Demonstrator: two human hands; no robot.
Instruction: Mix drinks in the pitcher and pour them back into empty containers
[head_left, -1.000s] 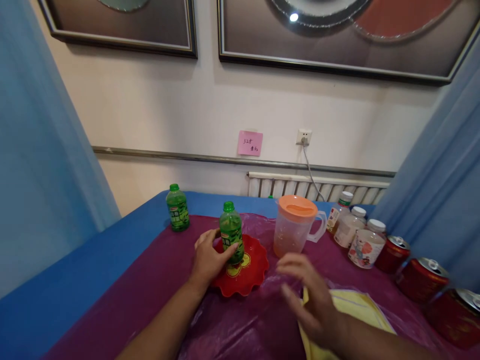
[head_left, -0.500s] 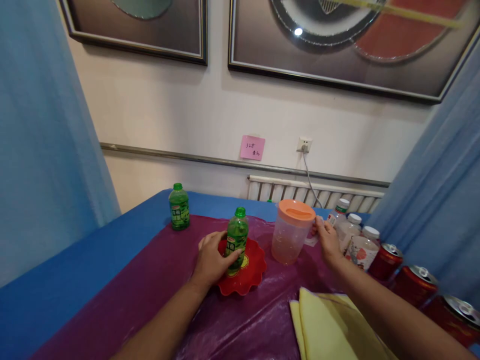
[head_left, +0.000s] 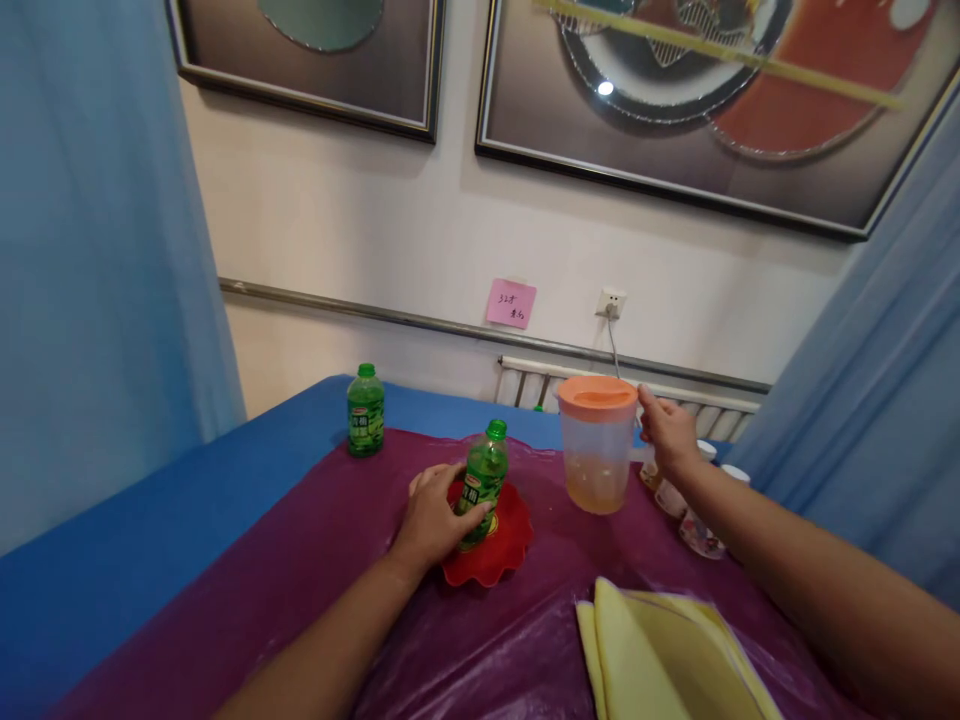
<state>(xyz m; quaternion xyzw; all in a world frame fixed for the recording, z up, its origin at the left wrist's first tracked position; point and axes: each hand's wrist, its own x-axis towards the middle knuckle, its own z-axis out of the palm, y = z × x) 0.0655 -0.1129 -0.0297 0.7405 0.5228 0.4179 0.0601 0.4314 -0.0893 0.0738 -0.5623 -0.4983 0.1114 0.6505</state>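
My left hand (head_left: 436, 518) is wrapped round a green bottle (head_left: 484, 484), which tilts slightly to the right over a red scalloped dish (head_left: 510, 545). The bottle's green cap is on top. My right hand (head_left: 667, 428) grips the handle of a clear plastic pitcher (head_left: 598, 455) with an orange lid. Some pale yellowish liquid lies in the bottom of the pitcher. Most of the handle is hidden by my fingers.
Another green bottle (head_left: 365, 412) stands at the back left. White-capped bottles (head_left: 703, 532) are partly hidden behind my right forearm. A folded yellow cloth (head_left: 660, 650) lies in front on the purple sheet (head_left: 300, 560). Blue curtains hang on both sides.
The pitcher has come up and slightly right in my right hand and now stands more upright. The bottle in my left hand leans more to the right. The view has shifted a little.
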